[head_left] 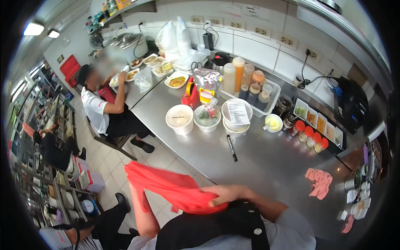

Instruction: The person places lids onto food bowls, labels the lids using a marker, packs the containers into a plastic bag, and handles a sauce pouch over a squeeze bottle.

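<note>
A red plastic bag (171, 185) is stretched between my two arms, in front of my body and near the counter's front edge. My right hand (227, 194) grips its right end, with the fingers closed on the plastic. At the left end my forearm runs up into or behind the bag, which hides my left hand and its fingers. Beyond the bag on the steel counter stand a white lidded tub (179, 119), a tub with a small knotted bag on top (207, 118) and stacked tubs with a printed receipt (238, 113) on the lid. A black marker (232, 148) lies before them.
A red tape dispenser (190, 93), a foil pouch (207, 83) and a basket of sauce bottles (250, 85) stand behind the tubs. Red-lidded jars (307, 135) and a pink cloth (318, 183) are to the right. A co-worker (104, 100) sits at the far left; another person is at lower left.
</note>
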Tool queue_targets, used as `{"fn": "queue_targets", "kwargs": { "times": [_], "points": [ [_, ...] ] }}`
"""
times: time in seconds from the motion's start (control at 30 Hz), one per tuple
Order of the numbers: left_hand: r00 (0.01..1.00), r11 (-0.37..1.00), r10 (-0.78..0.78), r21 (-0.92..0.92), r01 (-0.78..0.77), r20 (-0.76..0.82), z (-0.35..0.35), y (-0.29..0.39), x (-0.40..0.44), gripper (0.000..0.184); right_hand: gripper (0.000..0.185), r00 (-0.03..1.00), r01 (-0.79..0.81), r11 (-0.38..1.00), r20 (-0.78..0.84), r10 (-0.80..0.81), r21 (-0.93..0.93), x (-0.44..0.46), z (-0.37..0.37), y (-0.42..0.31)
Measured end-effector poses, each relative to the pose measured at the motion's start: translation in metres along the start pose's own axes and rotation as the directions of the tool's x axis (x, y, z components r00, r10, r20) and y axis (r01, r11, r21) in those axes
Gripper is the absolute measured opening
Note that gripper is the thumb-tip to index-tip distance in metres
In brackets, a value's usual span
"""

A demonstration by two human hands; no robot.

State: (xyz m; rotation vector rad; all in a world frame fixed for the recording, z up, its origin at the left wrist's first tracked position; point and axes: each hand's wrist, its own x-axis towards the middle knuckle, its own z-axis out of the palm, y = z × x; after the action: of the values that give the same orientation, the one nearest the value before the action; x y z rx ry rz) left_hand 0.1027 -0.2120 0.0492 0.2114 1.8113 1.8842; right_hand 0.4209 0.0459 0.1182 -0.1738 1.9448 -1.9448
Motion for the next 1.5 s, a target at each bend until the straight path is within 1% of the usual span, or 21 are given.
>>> {"fn": "queue_targets", "kwargs": {
  "times": [0.03, 0.07, 0.13, 0.17, 0.23, 0.47, 0.53, 0.57, 0.6, 0.63, 0.67, 0.77, 0.8, 0.87, 1.07, 1.13, 1.2, 1.27, 1.33, 1.43, 1.5],
  "points": [
    [0.985, 0.995, -0.078, -0.042, 0.085, 0.156, 0.017, 0.004, -0.013, 0.029, 0.090, 0.999, 0.015, 0.998, 0.043, -0.012, -0.057, -0.012, -0.019, 0.012],
    [0.941, 0.985, -0.134, -0.067, 0.162, 0.310, 0.035, 0.008, -0.032, 0.029, 0.083, 0.964, 0.175, 0.964, -0.165, -0.209, -0.201, -0.030, -0.034, 0.022],
    [0.819, 0.956, -0.138, -0.140, 0.257, 0.557, 0.072, 0.019, -0.076, 0.029, 0.049, 0.774, 0.441, 0.823, -0.616, -0.146, 0.358, -0.069, -0.064, -0.002],
    [0.772, 0.940, -0.089, -0.204, 0.275, 0.630, 0.090, 0.027, -0.095, 0.029, 0.034, 0.609, 0.657, 0.621, -0.786, -0.102, 0.428, -0.089, -0.079, -0.014],
    [0.743, 0.896, 0.061, -0.365, 0.253, 0.666, 0.112, 0.057, -0.114, 0.030, 0.038, 0.455, 0.649, 0.671, -0.890, 0.034, 0.358, -0.105, -0.105, 0.024],
    [0.886, 0.739, 0.351, -0.671, -0.063, 0.303, 0.108, 0.119, -0.105, 0.037, 0.043, 0.673, 0.478, 0.741, -0.739, 0.035, 0.471, -0.115, -0.109, 0.020],
    [0.975, 0.895, 0.014, -0.438, 0.087, 0.223, 0.092, 0.102, -0.101, 0.037, 0.046, 0.571, 0.702, 0.615, -0.800, -0.183, 0.360, -0.107, -0.103, -0.015],
    [0.926, 0.994, 0.065, 0.058, -0.093, 0.372, 0.088, 0.085, -0.098, 0.032, 0.051, 0.595, 0.780, 0.360, -0.784, -0.174, 0.512, -0.097, -0.108, -0.008],
    [0.851, 0.802, 0.028, 0.497, -0.332, 0.524, 0.085, 0.064, -0.092, 0.029, 0.052, 0.609, 0.791, 0.283, -0.743, -0.277, 0.543, -0.084, -0.110, -0.004],
    [0.847, 0.802, 0.024, 0.495, -0.333, 0.531, 0.080, 0.039, -0.086, 0.029, 0.053, 0.604, 0.793, 0.210, -0.697, -0.386, 0.571, -0.065, -0.110, -0.010],
    [0.887, 0.857, -0.013, 0.462, -0.227, 0.461, 0.074, 0.013, -0.078, 0.025, 0.052, 0.616, 0.775, 0.345, -0.756, -0.222, 0.530, -0.043, -0.108, -0.011],
    [0.960, 0.931, 0.046, 0.337, -0.142, 0.277, 0.056, -0.044, -0.051, 0.018, 0.039, 0.475, 0.290, 0.929, -0.878, 0.069, 0.230, 0.007, -0.134, 0.056],
    [0.981, 0.953, 0.141, 0.248, -0.172, 0.136, 0.054, -0.052, -0.047, 0.015, 0.026, 0.345, -0.278, 0.954, -0.938, -0.006, -0.109, 0.024, -0.146, 0.115],
    [0.987, 0.937, 0.155, 0.309, -0.163, 0.049, 0.065, -0.063, -0.052, 0.006, 0.020, 0.262, -0.697, 0.540, -0.869, -0.421, -0.472, 0.017, -0.100, 0.124],
    [0.996, 0.926, 0.091, 0.367, -0.089, 0.013, 0.079, -0.086, -0.051, 0.021, 0.011, 0.019, -0.655, 0.718, -0.955, -0.297, -0.237, -0.062, -0.067, 0.156],
    [0.997, 0.888, 0.078, 0.456, -0.064, -0.013, 0.076, -0.095, -0.045, 0.024, 0.010, 0.003, -0.752, 0.626, -0.950, -0.312, -0.208, -0.087, -0.064, 0.134],
    [0.871, 0.657, 0.491, 0.667, -0.353, -0.023, 0.070, -0.113, -0.035, 0.022, 0.010, -0.010, -0.833, 0.525, -0.944, -0.330, -0.174, -0.097, -0.083, 0.121],
    [0.897, 0.674, 0.439, 0.677, -0.294, -0.047, 0.088, -0.076, -0.048, 0.020, 0.019, 0.106, -0.531, 0.778, -0.937, -0.332, -0.336, -0.095, -0.130, 0.123],
    [0.917, 0.692, 0.390, 0.684, -0.232, -0.083, 0.109, -0.041, -0.056, 0.018, 0.033, 0.042, -0.200, 0.980, -0.999, 0.025, 0.016, -0.065, -0.164, 0.100],
    [0.906, 0.681, 0.417, 0.686, -0.257, -0.074, 0.126, -0.022, -0.057, 0.008, 0.046, 0.108, 0.038, 0.939, -0.935, 0.337, 0.343, -0.026, -0.223, 0.108],
    [0.808, 0.596, 0.584, 0.637, -0.489, 0.074, 0.134, -0.016, -0.054, 0.005, 0.047, 0.204, 0.070, 0.919, -0.907, 0.368, 0.389, -0.018, -0.234, 0.111]
  ]
}}
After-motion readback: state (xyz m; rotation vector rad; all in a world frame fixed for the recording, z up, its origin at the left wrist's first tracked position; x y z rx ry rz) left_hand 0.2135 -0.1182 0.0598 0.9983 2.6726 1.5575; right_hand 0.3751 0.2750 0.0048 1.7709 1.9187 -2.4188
